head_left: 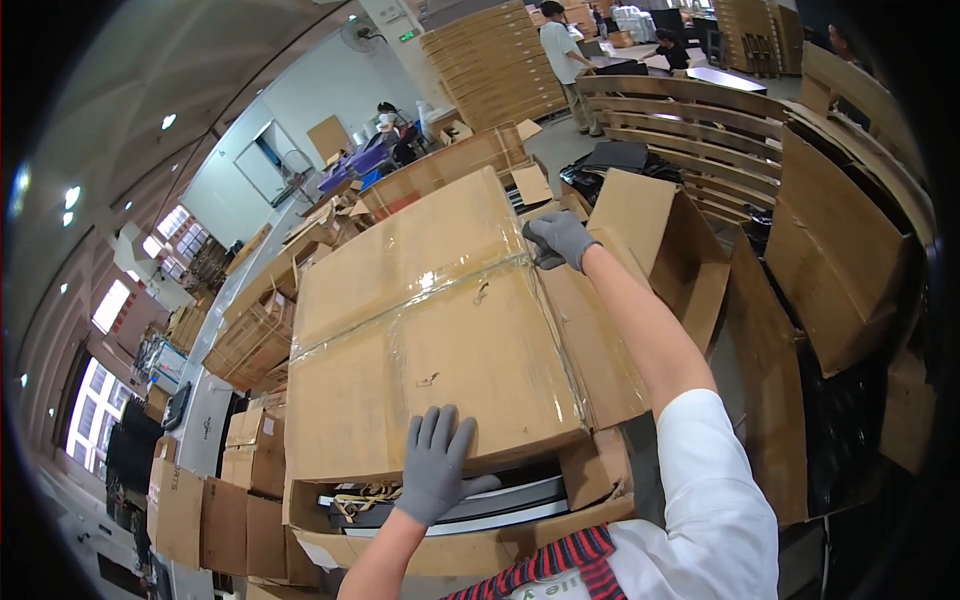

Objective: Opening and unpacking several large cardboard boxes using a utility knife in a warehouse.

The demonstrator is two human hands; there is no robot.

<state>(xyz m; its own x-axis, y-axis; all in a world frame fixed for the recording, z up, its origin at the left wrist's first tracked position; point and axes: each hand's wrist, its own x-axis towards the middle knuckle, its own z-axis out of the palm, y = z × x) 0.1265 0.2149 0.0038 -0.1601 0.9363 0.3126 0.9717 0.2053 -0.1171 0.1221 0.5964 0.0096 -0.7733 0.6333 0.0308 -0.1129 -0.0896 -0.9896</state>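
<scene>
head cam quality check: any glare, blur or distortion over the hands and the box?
Head view: strong fisheye, with the slatted frames bowing near the rim and black vignette at the corners. Glare streaks on the clear tape across the big cardboard box. Left hand and right hand, both grey-gloved, look sharp. Windows at the left blow out; lighting is otherwise even with soft shadows.

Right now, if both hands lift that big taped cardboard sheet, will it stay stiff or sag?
The cardboard sheet probably bends along its taped seam, where two panels join. It looks light for its size, being flat and thin. The left hand and right hand wear knit gloves, so grip is likely fair.
</scene>
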